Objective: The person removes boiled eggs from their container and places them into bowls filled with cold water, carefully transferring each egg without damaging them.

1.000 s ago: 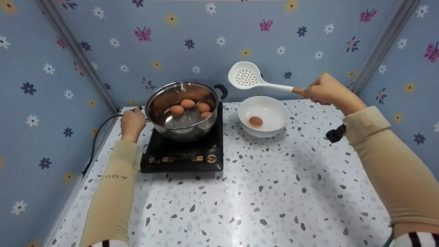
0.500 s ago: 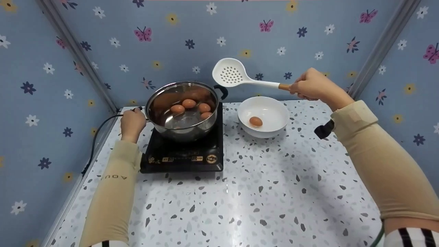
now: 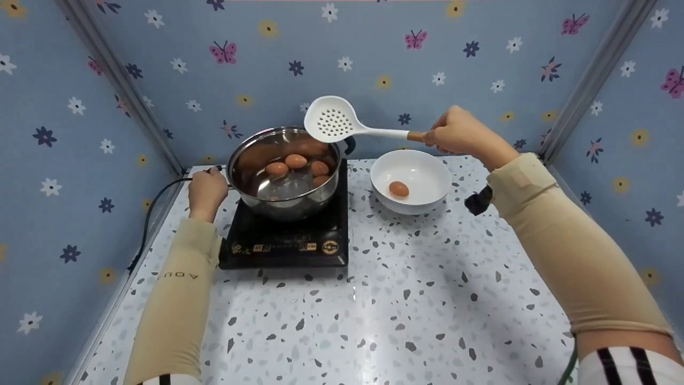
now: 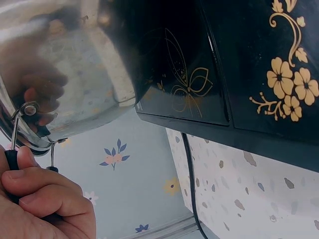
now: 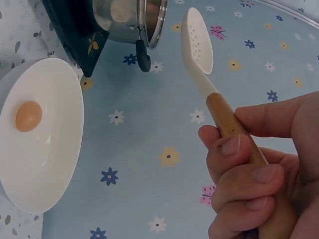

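Note:
My left hand (image 3: 207, 191) grips the black side handle (image 4: 11, 159) of a steel pot (image 3: 288, 206) on a black induction cooker (image 3: 288, 251). Several brown eggs (image 3: 295, 161) lie in water inside the pot. In my right hand (image 3: 460, 132) is a white skimmer (image 3: 334, 118), held by its wooden handle (image 5: 230, 119) with the fingers wrapped round it. The skimmer's perforated head carries nothing and overlaps the pot's far right rim in the head view. Below the skimmer's handle stands a white bowl (image 3: 427, 179) with one brown egg (image 3: 398, 189) in it.
The speckled table (image 3: 406, 310) is enclosed by blue flowered walls (image 3: 374, 53) at the back and both sides. A black power cord (image 3: 147, 219) runs along the left wall. The pot's other black handle (image 5: 143, 56) sticks out toward the bowl side.
My right hand has carried the skimmer leftward from above the bowl to the pot's right rim, dipping slightly at the end. The left hand stays on the pot handle.

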`<state>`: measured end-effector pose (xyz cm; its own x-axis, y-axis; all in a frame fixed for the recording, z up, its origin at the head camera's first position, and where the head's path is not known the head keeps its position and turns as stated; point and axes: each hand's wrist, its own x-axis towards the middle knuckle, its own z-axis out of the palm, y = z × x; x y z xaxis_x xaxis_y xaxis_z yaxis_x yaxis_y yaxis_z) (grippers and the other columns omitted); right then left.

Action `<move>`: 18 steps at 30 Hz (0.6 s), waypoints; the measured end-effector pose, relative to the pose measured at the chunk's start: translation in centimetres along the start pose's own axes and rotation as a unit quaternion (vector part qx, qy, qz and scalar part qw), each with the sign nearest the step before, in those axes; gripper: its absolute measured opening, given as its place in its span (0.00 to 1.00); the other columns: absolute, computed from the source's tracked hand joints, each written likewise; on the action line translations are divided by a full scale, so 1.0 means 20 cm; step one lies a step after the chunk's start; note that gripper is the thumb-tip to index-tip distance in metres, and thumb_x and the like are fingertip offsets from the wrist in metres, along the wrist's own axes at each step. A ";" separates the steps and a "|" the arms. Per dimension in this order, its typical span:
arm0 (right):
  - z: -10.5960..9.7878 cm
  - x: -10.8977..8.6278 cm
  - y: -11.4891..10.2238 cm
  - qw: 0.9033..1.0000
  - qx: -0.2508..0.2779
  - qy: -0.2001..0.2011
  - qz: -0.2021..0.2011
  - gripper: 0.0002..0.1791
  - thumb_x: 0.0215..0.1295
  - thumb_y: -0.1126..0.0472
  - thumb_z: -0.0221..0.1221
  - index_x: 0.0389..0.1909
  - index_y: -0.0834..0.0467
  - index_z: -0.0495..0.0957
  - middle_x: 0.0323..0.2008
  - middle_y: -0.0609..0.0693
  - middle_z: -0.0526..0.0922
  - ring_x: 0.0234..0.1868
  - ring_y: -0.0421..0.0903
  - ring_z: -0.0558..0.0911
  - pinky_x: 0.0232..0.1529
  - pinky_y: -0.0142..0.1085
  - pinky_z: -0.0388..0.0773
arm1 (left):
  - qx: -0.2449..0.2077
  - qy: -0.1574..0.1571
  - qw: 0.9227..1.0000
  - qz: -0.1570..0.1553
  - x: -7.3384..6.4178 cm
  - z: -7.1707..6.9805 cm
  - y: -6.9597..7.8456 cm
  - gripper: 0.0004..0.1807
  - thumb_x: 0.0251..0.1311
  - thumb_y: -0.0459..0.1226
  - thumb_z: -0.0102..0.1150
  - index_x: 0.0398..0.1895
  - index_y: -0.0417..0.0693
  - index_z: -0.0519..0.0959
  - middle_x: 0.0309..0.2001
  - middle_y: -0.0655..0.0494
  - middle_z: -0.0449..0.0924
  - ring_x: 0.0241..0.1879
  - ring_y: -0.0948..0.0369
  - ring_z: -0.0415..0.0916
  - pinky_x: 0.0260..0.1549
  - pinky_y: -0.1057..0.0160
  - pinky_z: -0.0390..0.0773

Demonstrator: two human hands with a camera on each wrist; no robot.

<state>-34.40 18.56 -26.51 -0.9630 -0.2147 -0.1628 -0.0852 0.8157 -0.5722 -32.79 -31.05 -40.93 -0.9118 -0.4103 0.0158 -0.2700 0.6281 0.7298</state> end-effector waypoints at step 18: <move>0.17 0.11 -0.15 0.998 -0.050 0.009 -0.039 0.28 0.77 0.38 0.64 0.34 0.61 0.90 0.15 0.42 0.66 0.20 0.41 0.63 0.24 0.35 0.63 | 0.000 0.002 1.000 -0.002 0.01 0.00 0.00 0.35 0.87 0.44 0.26 0.63 0.20 0.76 0.59 0.19 0.78 0.60 0.29 0.78 0.60 0.35 0.76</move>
<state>-35.37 13.83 -27.84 -0.9568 -0.2703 -0.1067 -0.1835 0.8468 -0.4992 -32.94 -31.18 -40.95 -0.9098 -0.4147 0.0158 -0.2730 0.6266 0.7300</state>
